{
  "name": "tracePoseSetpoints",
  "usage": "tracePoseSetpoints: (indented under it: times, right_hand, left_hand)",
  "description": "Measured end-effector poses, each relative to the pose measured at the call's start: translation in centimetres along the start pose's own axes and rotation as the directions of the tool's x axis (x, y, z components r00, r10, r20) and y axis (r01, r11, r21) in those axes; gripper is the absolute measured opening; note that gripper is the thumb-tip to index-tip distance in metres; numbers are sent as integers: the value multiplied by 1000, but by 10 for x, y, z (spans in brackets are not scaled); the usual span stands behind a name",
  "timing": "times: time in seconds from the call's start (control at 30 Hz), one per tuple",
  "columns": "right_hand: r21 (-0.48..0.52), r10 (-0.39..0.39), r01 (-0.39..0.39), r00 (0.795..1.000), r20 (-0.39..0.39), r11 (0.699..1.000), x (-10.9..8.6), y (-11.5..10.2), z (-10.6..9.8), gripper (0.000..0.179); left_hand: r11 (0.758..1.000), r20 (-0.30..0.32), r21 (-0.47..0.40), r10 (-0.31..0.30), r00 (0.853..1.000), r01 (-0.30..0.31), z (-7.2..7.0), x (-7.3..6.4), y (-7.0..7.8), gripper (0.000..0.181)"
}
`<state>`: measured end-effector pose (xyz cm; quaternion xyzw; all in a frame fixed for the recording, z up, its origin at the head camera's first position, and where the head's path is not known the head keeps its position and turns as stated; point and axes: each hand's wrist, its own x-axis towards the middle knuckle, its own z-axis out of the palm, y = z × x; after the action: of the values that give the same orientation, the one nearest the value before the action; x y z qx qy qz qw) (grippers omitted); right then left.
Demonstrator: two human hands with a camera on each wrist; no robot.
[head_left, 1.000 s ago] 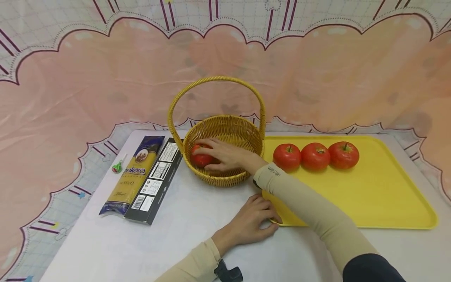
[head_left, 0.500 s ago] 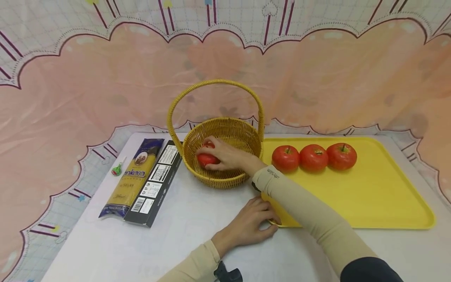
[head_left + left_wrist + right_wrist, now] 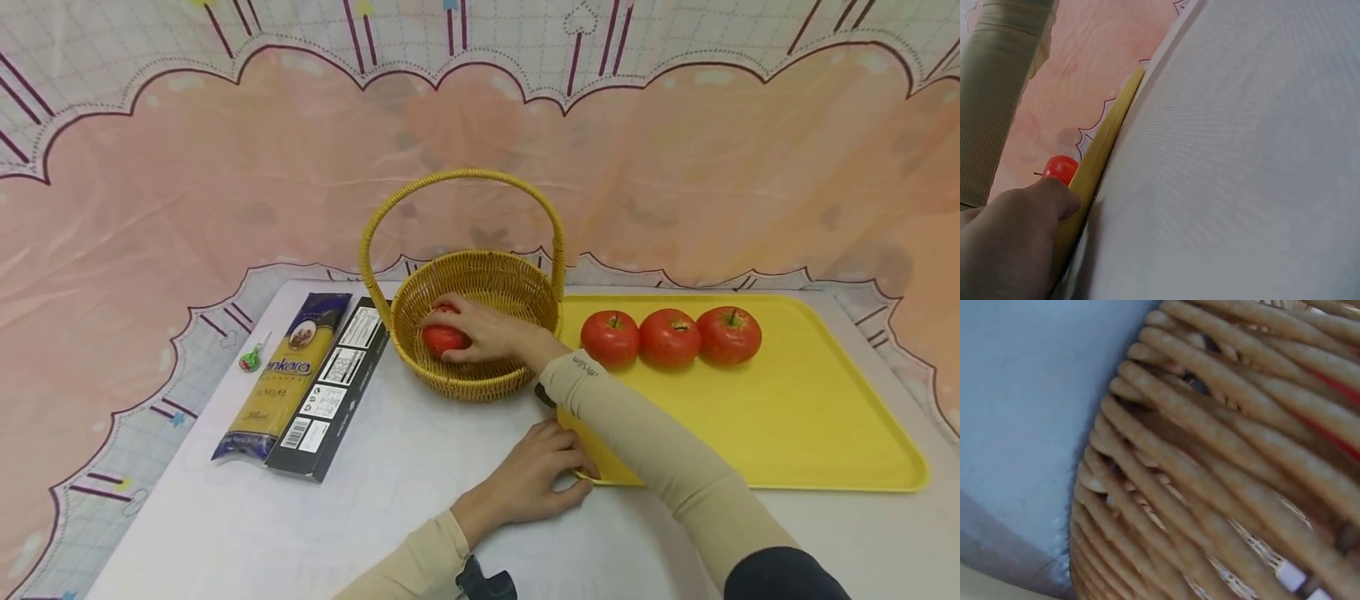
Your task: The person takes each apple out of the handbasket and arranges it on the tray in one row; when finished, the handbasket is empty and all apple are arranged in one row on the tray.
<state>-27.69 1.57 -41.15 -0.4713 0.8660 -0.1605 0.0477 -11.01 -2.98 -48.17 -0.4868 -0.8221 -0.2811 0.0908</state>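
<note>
My right hand point(image 3: 483, 329) reaches into the yellow wicker basket point(image 3: 480, 387) and holds a red apple point(image 3: 444, 338), its fingers over the top and far side. The apple sits low against the basket's left inner wall, partly covered by the hand. In the right wrist view, only the basket's woven wall point(image 3: 1197, 462) fills the frame, with slivers of red behind it. My left hand point(image 3: 528, 475) grips the near left corner of the yellow tray point(image 3: 810, 417). In the left wrist view, the thumb point(image 3: 1063, 199) presses at the tray's edge. Three apples point(image 3: 670, 337) stand in a row on the tray.
Left of the basket lie a yellow-and-blue pasta packet point(image 3: 288, 375) and a long black box point(image 3: 330, 392) with white labels. A small green lollipop point(image 3: 251, 358) rests beyond the packet. The basket's tall handle point(image 3: 465, 173) arches above its opening.
My right hand has shifted slightly right inside the basket, and the apple beneath it has moved right a little too. The left hand stays at the tray's corner.
</note>
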Motion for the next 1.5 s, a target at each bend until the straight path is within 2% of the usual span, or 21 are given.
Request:
tracePoseSetpoints:
  times: [0.2, 0.4, 0.9, 1.5]
  right_hand:
    - [-6, -14, 14, 1000, -7, 1000, -1, 4, -3, 51]
    - [-14, -12, 12, 1000, -21, 1000, -6, 5, -6, 52]
    - [97, 90, -82, 993, -80, 992, -26, 10, -21, 50]
    - [186, 116, -83, 978, -172, 979, -49, 10, -27, 51]
  left_hand:
    - [997, -2, 76, 18, 1000, -18, -2, 0, 1, 7]
    - [993, -8, 107, 47, 999, -46, -1, 0, 1, 7]
    - [994, 3, 100, 53, 999, -53, -1, 0, 0, 8]
    - [997, -3, 70, 43, 999, -43, -2, 0, 2, 8]
